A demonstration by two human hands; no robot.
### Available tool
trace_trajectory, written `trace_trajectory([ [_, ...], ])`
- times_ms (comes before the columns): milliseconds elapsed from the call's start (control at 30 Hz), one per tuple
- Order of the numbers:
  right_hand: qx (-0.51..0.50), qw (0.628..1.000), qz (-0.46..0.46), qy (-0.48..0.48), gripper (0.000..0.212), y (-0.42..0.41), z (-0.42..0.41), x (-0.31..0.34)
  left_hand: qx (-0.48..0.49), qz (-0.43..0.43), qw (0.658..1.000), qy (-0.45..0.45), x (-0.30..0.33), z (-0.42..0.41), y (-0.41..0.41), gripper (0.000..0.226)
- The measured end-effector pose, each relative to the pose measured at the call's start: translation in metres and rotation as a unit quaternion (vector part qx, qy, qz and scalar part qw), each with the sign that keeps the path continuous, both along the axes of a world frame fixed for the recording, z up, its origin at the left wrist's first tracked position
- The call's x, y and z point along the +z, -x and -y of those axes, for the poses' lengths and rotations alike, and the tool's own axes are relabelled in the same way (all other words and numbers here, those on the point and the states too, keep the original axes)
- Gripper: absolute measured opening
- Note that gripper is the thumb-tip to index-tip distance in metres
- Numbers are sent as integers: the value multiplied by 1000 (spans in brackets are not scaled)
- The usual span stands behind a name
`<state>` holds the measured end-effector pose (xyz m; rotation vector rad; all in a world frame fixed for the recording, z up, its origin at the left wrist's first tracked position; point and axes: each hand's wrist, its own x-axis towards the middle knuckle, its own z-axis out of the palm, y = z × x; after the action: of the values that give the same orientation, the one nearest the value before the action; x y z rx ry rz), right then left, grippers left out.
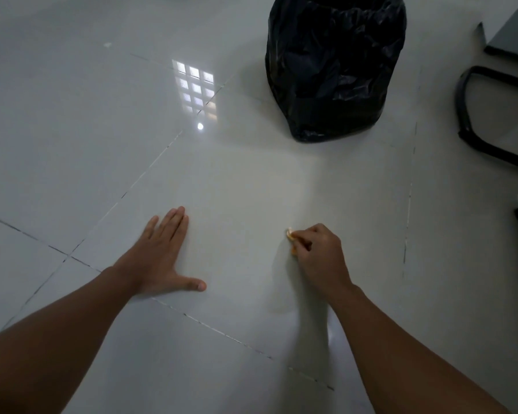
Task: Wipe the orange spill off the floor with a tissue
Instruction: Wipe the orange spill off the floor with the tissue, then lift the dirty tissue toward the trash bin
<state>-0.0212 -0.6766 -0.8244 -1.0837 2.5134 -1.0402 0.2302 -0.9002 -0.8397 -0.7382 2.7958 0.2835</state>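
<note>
My right hand [319, 252] is closed around a crumpled tissue [290, 234], which is stained orange and mostly hidden under my fingers. Only a small bit of it pokes out at the fingertips, down against the pale tiled floor [240, 189]. My left hand [162, 255] rests flat on the same tile, palm down, fingers together and thumb spread, holding nothing. No orange liquid shows on the tile between or around my hands; a faint dull patch lies just below the tissue.
A bin lined with a black bag [335, 64] stands on the floor ahead and to the right. At the right edge are a black curved chair base [473, 121] and grey furniture [515, 28]. Bright window reflections [196, 88] glare on the tiles.
</note>
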Motion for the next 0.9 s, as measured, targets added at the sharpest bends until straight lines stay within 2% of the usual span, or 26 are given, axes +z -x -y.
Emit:
trace_trajectory([
  [267,-37,998,52,-22,15,12,-2,0,63,-74,995,-10,24,-18,29,114],
  [433,-16,998,43,-44,13,11,-4,10,2,-82,997,-2,42,-27,54,78],
  [567,13,996,50,-68,21,-5,0,13,-27,-64,998,2,52,-34,57,74],
  [700,45,994,38,-89,18,-10,11,24,-41,-59,997,17,64,-33,63,72],
  [900,35,996,25,-84,22,23,30,75,-77,-52,994,55,117,-16,109,64],
])
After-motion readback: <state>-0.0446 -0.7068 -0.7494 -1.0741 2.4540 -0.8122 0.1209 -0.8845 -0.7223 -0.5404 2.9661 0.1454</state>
